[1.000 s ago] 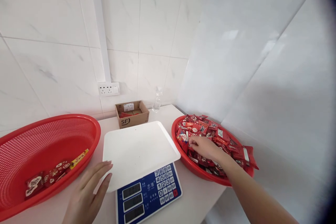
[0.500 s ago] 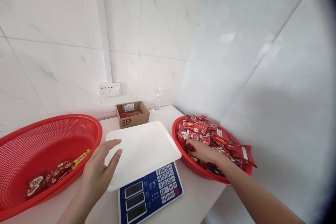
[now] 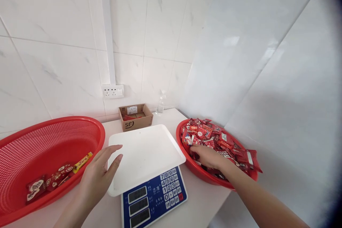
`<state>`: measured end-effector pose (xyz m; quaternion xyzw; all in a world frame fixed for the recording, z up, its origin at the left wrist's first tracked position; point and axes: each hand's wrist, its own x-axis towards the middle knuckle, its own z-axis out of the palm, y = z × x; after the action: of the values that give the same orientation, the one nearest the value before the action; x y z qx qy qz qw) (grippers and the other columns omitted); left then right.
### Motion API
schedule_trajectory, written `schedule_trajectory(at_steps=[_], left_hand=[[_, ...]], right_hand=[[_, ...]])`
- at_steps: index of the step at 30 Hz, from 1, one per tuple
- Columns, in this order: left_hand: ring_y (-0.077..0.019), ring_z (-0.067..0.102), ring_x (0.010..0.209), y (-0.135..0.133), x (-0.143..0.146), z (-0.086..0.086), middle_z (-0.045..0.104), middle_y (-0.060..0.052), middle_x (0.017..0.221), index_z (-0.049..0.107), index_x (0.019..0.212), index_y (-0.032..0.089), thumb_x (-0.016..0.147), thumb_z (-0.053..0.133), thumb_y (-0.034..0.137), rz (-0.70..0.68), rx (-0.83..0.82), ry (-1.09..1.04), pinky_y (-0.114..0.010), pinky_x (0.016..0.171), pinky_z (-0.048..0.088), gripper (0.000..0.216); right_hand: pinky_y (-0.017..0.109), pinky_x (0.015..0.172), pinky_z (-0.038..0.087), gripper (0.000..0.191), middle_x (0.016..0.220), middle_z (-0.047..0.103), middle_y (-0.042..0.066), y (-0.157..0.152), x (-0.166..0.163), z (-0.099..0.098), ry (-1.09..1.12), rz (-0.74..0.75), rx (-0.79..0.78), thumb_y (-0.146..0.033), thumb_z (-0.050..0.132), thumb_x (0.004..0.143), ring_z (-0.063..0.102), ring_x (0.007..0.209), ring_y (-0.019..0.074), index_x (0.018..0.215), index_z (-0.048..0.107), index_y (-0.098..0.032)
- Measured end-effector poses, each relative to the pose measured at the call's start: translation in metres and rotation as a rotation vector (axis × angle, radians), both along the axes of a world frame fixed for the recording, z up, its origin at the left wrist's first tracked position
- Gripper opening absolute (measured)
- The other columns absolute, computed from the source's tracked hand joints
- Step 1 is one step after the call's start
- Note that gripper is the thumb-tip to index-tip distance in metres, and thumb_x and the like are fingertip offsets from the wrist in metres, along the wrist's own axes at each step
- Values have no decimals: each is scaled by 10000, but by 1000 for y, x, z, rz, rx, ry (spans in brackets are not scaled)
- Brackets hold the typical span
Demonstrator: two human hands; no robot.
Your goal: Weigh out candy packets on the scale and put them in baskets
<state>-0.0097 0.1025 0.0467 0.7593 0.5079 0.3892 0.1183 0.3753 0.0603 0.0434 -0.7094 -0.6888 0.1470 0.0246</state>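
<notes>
My right hand (image 3: 205,156) reaches into the near left side of a red basket (image 3: 187,164) heaped with small red snack packets (image 3: 205,131). Its fingers curl down around a dark red packet that is mostly hidden under them. My left hand (image 3: 100,172) hovers at the left edge of a white weighing tray (image 3: 144,156), thumb and fingers apart, with nothing in it. Beneath the tray is a blue electronic scale (image 3: 156,199) with number keys and three display windows.
A larger red mesh basket (image 3: 53,124) on the left holds a few red packets (image 3: 57,178) and a yellow one (image 3: 82,162). Behind the scale are a cardboard box (image 3: 137,123) with something red inside and a clear plastic bottle (image 3: 160,103). Tiled walls enclose the white table (image 3: 173,114).
The fingers of my right hand have curled in more tightly among the packets. My left hand stays nearly in place. The whole view has shifted slightly.
</notes>
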Motion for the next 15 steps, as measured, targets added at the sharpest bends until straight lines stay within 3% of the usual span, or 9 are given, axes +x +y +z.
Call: schedule_trajectory(at_steps=[6, 15], left_hand=[[-243, 653, 966, 2, 0, -1, 701, -66, 1046, 640, 1021, 234, 839, 439, 516, -10, 17, 3, -320, 740, 547, 391], [-233, 669, 915, 0, 0, 1, 710, -62, 1007, 641, 1014, 229, 854, 433, 488, -20, 50, -1, -314, 712, 549, 369]], right_hand=[[251, 620, 386, 40, 734, 642, -23, 1, 13, 11, 118, -87, 101, -221, 569, 697, 564, 701, 160, 735, 579, -217], [289, 626, 405, 192, 750, 650, -4, 10, 15, 54, 223, -347, 462, -414, 568, 713, 564, 653, 166, 760, 541, -230]])
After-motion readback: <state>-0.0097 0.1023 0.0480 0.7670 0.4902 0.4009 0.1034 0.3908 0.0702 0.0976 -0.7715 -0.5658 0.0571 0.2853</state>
